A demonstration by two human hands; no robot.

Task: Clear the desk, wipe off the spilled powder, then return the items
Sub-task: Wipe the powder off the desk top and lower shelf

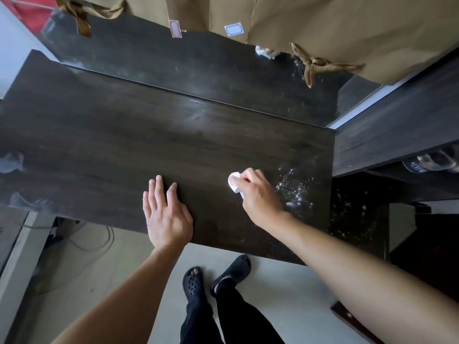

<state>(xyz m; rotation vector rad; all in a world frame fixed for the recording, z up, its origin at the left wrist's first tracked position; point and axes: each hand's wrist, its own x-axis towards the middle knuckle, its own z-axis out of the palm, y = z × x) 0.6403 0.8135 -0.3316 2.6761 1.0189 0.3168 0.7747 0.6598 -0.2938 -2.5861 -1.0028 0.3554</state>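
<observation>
A dark wooden desk (124, 150) fills the middle of the head view. White spilled powder (295, 188) is scattered near its right end. My right hand (258, 194) grips a crumpled white tissue (234, 181) and presses it on the desk just left of the powder. My left hand (165, 209) lies flat on the desk near the front edge, fingers straight, holding nothing.
A mirror (198, 68) stands along the desk's back edge and reflects the tissue and powder. Tan curtains (335, 28) with tie-backs hang behind. A dark shelf unit (397, 135) with a glass jar (432, 161) borders the right side. Powder specks lie on the lower surface (355, 219) to the right.
</observation>
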